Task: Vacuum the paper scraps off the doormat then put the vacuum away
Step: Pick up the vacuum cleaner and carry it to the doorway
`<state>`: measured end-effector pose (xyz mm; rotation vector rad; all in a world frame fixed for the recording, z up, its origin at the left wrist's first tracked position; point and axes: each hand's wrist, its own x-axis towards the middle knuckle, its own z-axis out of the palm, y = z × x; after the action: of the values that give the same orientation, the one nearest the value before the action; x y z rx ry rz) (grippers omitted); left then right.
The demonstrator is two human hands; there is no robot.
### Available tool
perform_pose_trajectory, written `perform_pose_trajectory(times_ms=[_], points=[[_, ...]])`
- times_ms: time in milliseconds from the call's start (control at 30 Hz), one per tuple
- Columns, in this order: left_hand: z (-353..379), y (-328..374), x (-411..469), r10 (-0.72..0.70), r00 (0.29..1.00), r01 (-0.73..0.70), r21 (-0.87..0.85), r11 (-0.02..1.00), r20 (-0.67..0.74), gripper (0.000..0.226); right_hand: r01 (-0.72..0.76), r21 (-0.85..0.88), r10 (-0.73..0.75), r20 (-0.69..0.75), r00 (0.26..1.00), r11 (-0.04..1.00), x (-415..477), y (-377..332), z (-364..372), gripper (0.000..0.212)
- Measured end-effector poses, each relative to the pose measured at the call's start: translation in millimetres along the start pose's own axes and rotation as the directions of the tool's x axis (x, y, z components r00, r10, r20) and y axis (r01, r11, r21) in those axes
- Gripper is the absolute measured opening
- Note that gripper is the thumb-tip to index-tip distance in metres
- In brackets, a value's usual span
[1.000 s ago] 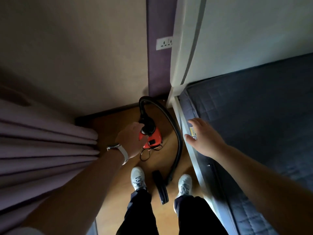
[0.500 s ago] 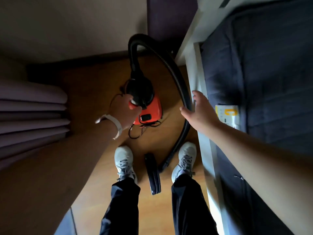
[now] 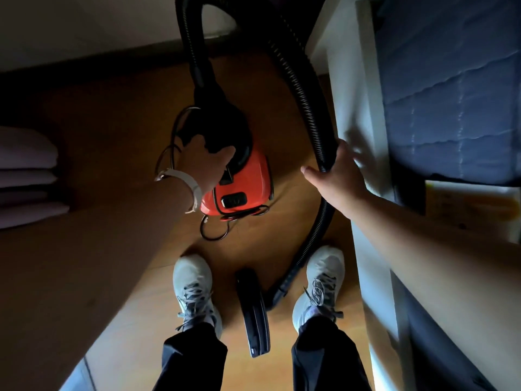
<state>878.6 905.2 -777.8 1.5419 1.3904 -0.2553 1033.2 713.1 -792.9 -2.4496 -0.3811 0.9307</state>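
Left hand [image 3: 204, 165] grips the vacuum [image 3: 239, 187] — fingers hidden; right hand [image 3: 339, 176] spread, blurred, against the hose [image 3: 313, 108].

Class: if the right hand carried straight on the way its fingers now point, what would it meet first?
Probably the black hose: the right hand already lies against it, fingers blurred and aimed up toward the white bed frame just beyond; depth is unclear.

Vacuum [image 3: 239, 182] left of bed frame [image 3: 358, 114]

Wooden floor [image 3: 118, 142], brown boards, dim light. Directly on it: orange-and-black vacuum [image 3: 242, 182] at centre, its black hose [image 3: 313, 108] arching from 12 o'clock round to 5 o'clock, ending at the floor nozzle [image 3: 255, 314] at 6 o'clock. Two white shoes [image 3: 193, 289] flank the nozzle; a loop of black cord [image 3: 214, 231] lies just below the vacuum.
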Motion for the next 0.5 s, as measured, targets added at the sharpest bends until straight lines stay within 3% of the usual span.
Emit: perform_pose_trajectory(times_ms=[167,267,367,500], points=[[14.2,-5.7,6.1,0.06,0.997,-0.068,-0.18,0.981,-0.049,0.006,-0.235,0.136,0.242,-0.032,0.97,0.962,19.8,34.6,31.2,0.048],[23.0,-7.1,14.6,0.011,1.0,-0.016,-0.347,0.938,-0.018,0.015,-0.322,0.133,0.324,0.008,0.946,0.937,25.9,53.0,44.9,0.042],[26.8,-6.3,17.1,-0.005,1.0,0.002,-0.376,0.927,-0.005,0.016,-0.307,0.147,0.308,0.023,0.951,0.94,22.1,58.2,52.8,0.02],[28.7,-3.6,11.6,0.002,0.995,-0.034,-0.322,0.946,-0.099,0.02,-0.206,0.155,0.209,-0.002,0.978,0.966,10.6,40.2,49.6,0.034]])
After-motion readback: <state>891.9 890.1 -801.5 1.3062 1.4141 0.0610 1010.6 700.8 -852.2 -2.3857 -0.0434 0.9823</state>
